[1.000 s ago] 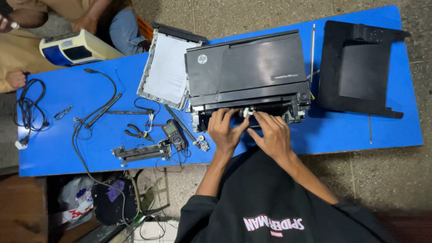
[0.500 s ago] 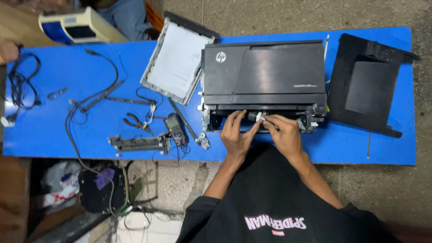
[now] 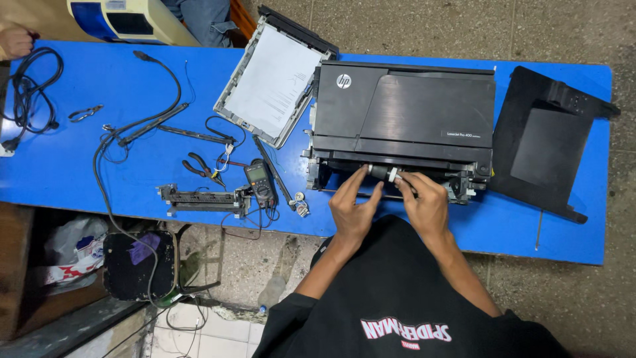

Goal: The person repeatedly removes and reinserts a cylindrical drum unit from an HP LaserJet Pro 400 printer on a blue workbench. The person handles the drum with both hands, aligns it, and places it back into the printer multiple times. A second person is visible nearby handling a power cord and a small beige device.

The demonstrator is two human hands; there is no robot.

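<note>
Black roller shaft (image 3: 383, 172), with its white collar, is sitting in the open front of the black printer (image 3: 404, 122). Your left hand (image 3: 354, 211) and right hand (image 3: 424, 204) are pinching it, fingers curled closed around it. Risk, as I judge it: uneven pulling could be cocking the shaft or snapping its clips. Left of your left hand, a multimeter (image 3: 260, 184), pliers (image 3: 202, 169) and loose wires (image 3: 126, 136) are crowding the blue table (image 3: 99, 179).
</note>
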